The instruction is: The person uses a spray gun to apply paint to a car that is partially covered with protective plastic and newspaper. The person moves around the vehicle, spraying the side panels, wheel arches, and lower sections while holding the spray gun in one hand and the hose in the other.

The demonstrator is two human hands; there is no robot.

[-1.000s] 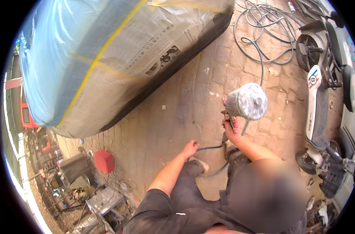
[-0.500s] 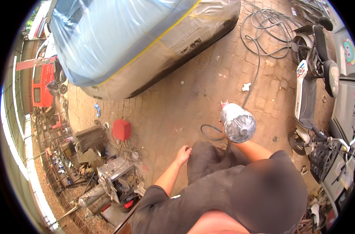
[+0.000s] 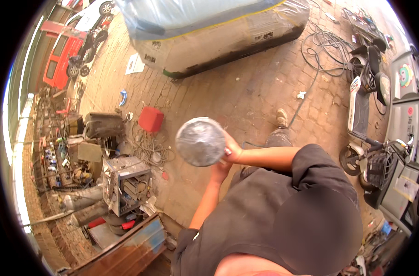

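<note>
Outdoor yard, brick paving [image 3: 246,106], seen from above the head.

Right hand [image 3: 231,149]: fingers curled around the rim of a round grey metal disc [image 3: 200,141], gripping it at its right edge. Disc held up in the air in front of the chest, flat face turned toward the camera, well above the paving.

Left hand [image 3: 220,170]: raised just below the disc, beside the right hand, partly hidden behind it. Cannot tell whether closed on anything or merely touching the disc's underside.

Below the disc on the paving: one shoe [image 3: 281,117] and a trouser leg, a thin black cable [image 3: 306,94] running past the shoe toward a coil of cables [image 3: 327,46] near the top right.

Left of the disc: red box [image 3: 150,119] on the paving, a tangle of wire [image 3: 149,149] just beside it, an open grey metal cabinet [image 3: 126,183] with parts inside, a dark dirty case [image 3: 103,125], assorted scrap along the left edge of the yard.

Top centre: large load wrapped in blue plastic film [image 3: 205,23] with yellow strapping, resting on the paving.

Right edge: white scooter [image 3: 360,101] parked upright, a second one [image 3: 389,161] with a front basket lower down.

Top left: red vehicle [image 3: 62,64].
</note>
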